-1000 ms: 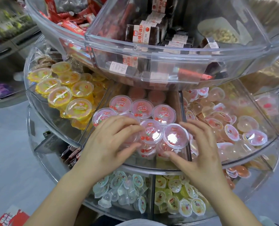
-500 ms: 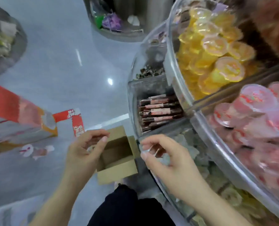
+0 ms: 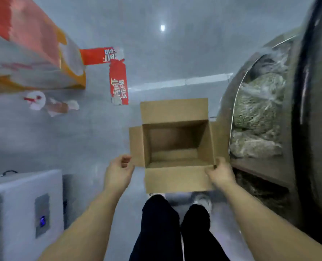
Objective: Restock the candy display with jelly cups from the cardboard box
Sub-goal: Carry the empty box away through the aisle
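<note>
The brown cardboard box [image 3: 177, 178] stands open on the grey floor in front of my feet, all flaps folded out. Its inside shows only bare cardboard; no jelly cups are in view. My right hand [image 3: 221, 174] grips the box's near right corner, thumb on the rim. My left hand [image 3: 118, 171] hovers at the lower edge of the left flap, fingers curled and apart, holding nothing. The round clear candy display [image 3: 260, 110] curves along the right edge, its low bins packed with pale wrapped sweets.
A large red and orange carton [image 3: 34, 53] lies at the upper left, with torn red strips [image 3: 118, 81] and scraps on the floor beside it. A white machine [image 3: 24, 213] stands at the lower left. My dark-trousered legs [image 3: 173, 230] are below the box.
My view has swung from the pink jelly cups in the display down to the floor. Both hands left the cups and dropped to the open box; my right hand has taken hold of its corner.
</note>
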Motion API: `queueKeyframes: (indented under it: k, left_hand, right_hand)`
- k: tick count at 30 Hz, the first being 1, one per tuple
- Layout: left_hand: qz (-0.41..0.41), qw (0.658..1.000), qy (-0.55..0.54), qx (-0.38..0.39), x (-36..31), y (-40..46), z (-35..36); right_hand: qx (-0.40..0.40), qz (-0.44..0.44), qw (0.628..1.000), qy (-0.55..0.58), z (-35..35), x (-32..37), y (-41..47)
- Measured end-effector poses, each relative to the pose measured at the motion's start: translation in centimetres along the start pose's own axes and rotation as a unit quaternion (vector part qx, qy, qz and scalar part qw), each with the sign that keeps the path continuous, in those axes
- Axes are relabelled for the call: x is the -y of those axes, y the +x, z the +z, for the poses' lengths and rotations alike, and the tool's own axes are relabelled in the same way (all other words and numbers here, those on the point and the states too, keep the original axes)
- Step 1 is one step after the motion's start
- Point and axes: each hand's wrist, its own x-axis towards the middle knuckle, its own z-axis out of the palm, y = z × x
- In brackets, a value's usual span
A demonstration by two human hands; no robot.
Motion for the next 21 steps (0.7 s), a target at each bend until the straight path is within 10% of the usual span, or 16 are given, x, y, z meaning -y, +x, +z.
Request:
queueKeyframes:
  k: [11, 21]
  left_hand:
    - [0.052, 0.997, 0.034, 0.04, 3.5, 11.3, 9.4]
    - [0.03, 0.984, -0.168, -0.058, -7.1, -0.6, -7.1]
  right_hand:
    - [-0.16, -0.082, 0.984, 0.001, 5.0, -0.9, 13.3]
    - [-0.162, -0.156, 0.972, 0.062, -5.1, 9.9, -5.6]
